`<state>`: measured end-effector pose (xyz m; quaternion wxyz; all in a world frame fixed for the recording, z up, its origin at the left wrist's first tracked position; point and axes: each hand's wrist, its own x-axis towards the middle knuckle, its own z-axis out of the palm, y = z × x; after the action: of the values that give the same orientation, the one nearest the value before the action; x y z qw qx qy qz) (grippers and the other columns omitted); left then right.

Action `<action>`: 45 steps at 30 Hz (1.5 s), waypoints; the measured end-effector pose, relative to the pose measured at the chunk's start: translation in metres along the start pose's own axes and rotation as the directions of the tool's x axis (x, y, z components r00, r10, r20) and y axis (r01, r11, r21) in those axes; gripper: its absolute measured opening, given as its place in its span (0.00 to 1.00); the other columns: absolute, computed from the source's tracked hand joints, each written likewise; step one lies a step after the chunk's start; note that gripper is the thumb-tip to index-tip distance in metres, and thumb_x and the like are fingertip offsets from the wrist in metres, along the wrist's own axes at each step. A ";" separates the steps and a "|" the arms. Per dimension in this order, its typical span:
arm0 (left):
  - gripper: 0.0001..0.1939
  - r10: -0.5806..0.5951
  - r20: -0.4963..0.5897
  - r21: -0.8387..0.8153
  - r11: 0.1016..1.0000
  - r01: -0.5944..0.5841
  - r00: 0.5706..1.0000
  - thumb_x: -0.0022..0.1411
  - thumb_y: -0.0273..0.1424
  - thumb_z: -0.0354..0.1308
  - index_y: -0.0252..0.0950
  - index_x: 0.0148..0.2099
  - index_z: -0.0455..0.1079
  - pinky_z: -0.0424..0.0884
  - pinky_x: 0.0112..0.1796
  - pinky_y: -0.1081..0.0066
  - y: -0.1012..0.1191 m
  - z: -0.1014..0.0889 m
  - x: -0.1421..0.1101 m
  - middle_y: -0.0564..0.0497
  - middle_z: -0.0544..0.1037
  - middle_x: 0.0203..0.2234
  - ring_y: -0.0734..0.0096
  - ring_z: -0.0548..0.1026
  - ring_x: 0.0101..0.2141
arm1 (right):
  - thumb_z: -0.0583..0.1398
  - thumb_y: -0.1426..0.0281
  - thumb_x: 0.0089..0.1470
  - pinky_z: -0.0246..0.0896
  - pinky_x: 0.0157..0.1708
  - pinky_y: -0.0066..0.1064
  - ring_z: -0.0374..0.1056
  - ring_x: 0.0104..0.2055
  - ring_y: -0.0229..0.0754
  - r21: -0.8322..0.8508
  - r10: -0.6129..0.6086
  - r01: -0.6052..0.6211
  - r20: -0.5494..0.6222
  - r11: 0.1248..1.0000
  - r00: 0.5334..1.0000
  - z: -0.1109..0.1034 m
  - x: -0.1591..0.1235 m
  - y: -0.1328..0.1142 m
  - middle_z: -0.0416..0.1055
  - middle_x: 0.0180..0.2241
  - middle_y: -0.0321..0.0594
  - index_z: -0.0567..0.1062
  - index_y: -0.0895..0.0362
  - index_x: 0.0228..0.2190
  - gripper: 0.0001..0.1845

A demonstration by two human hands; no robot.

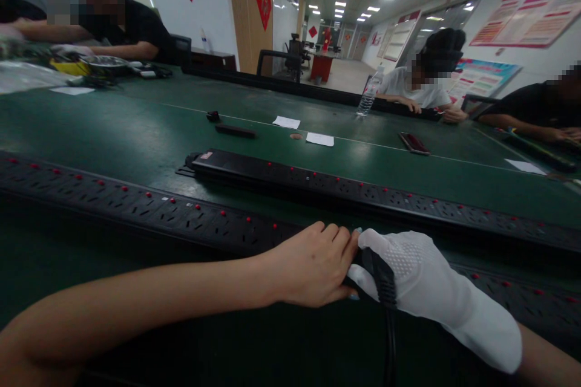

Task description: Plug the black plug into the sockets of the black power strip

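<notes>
A long black power strip (149, 208) with red indicator lights runs across the near side, from the left edge to my hands. My bare left hand (313, 263) is wrapped over it, fingers curled around its far edge. Right beside it, my right hand (408, 272), in a white dotted glove, grips a black plug (380, 269) against the strip. From the plug a black cord (389, 338) hangs toward the lower edge. My fingers hide the contact between plug and strip. Strip sockets also show to the right, beyond the glove.
A second power strip (318, 184) lies behind, on the green table (136, 112). Farther back are white papers (320, 139), a phone (414, 143), a dark bar (235, 130) and a water bottle (370, 92). Several people sit around the far side, with cables (102, 75) at the left.
</notes>
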<state>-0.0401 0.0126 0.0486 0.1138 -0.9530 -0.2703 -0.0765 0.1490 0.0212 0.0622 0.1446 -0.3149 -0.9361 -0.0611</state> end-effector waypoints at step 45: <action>0.30 -0.020 0.004 0.024 1.000 0.020 1.000 0.63 0.48 0.38 0.25 0.49 0.60 0.62 0.34 0.64 0.003 0.005 0.000 0.40 0.69 0.39 0.60 0.68 0.36 | 0.53 0.59 0.54 0.57 0.20 0.29 0.64 0.20 0.39 0.038 -0.015 0.016 -0.012 0.999 1.000 -0.001 -0.001 0.001 0.68 0.22 0.40 0.66 0.61 0.30 0.15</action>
<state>-0.0385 0.0116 0.0436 0.1237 -0.9490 -0.2809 -0.0725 0.1507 0.0211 0.0624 0.1557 -0.3045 -0.9386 -0.0460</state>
